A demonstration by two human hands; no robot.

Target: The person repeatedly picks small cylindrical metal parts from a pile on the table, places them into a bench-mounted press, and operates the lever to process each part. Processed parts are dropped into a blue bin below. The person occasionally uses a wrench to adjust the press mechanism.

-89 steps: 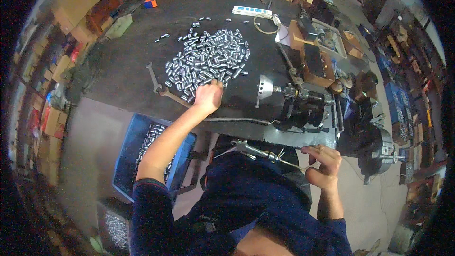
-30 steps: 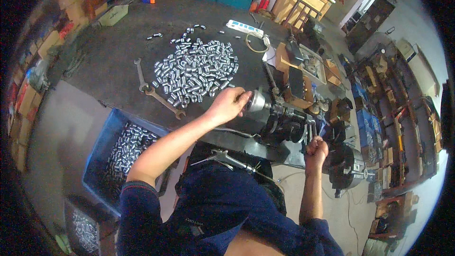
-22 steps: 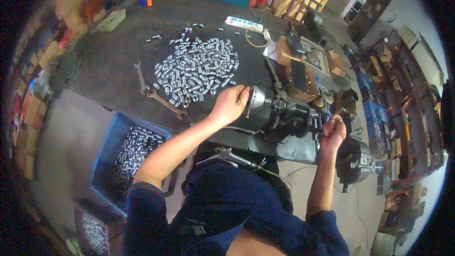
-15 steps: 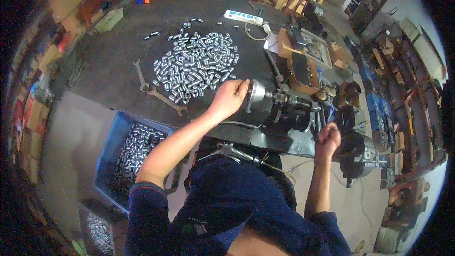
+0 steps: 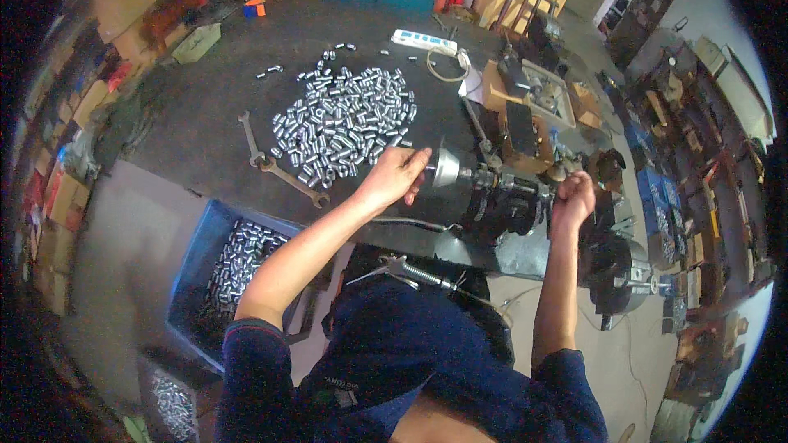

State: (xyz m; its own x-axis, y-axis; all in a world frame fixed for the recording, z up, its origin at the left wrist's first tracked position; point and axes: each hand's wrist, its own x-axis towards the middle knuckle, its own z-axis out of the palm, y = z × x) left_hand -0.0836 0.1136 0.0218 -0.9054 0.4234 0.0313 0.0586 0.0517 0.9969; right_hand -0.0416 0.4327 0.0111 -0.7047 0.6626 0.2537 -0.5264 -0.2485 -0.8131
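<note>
My left hand (image 5: 394,178) is closed, thumb and fingertips pinched at the face of a silver cone-shaped head (image 5: 445,167) on a small bench machine (image 5: 509,197). Whatever sits between those fingertips is too small and too hidden to name. At the machine's other end my right hand (image 5: 574,195) is curled into a fist beside the shaft; its fingers hide what they grip. Just beyond my left hand lies a big heap of short shiny metal sleeves (image 5: 345,123) on the dark table (image 5: 197,131).
Two open-end wrenches (image 5: 291,180) lie left of the heap. A blue bin (image 5: 190,267) of sleeves stands below the table edge. An air blow gun (image 5: 410,271) hangs near my lap. Behind the machine are wooden boxes (image 5: 525,143); a power strip (image 5: 424,39) lies farther back.
My right hand has moved up and slightly away from me at the machine's right end. My left hand stays at the cone, its fingers shifted a little. The view has tilted slightly.
</note>
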